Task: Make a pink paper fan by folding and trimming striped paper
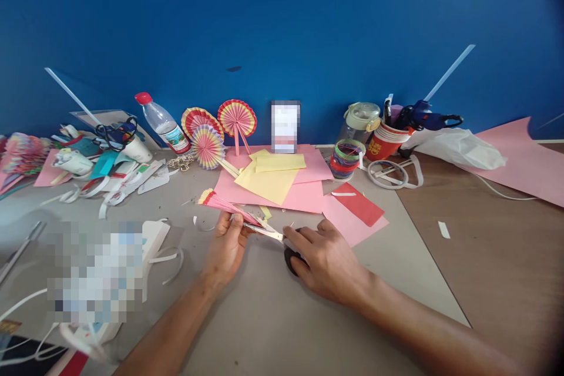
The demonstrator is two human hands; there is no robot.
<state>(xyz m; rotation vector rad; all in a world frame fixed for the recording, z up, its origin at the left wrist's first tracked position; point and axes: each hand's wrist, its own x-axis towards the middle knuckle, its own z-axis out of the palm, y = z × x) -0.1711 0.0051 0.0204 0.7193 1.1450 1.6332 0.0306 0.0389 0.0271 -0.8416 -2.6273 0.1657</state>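
In the middle of the table, my left hand point(228, 249) is closed on a folded paper fan point(224, 203), pink with a red and yellow edge. The fan's pleats are pressed together and its coloured end points up and to the left. My right hand point(328, 258) is closed around the black handles of a pair of scissors point(288, 258). The scissor blades reach left to the lower end of the fan, near my left fingers. Whether the blades touch the paper I cannot tell. Beyond my hands lie yellow paper sheets point(273, 184) on pink paper point(304, 197).
Finished round fans point(237, 118) lean against the blue wall beside a bottle point(165, 129). A phone point(285, 127) stands upright at the back. Right of it are a ribbon-filled jar point(346, 160), red paper cups point(386, 140) and a tape ring point(388, 174). Paper scraps and a power strip point(154, 241) lie left.
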